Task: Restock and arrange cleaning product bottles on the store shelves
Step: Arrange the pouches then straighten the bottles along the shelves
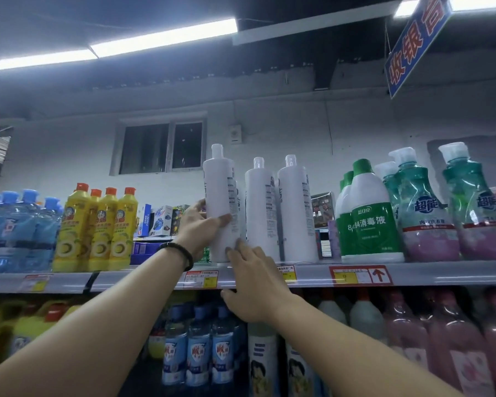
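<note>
White bottle (219, 190), seemingly upright, within left fingers (225, 220).

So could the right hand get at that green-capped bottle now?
Probably yes: the right hand only touches the white bottle, and the green-capped bottle stands unblocked at the front of the shelf.

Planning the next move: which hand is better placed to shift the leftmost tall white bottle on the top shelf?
Probably left. The left hand grips the white bottle at mid-height; the right hand only touches its base with straight fingers.
</note>
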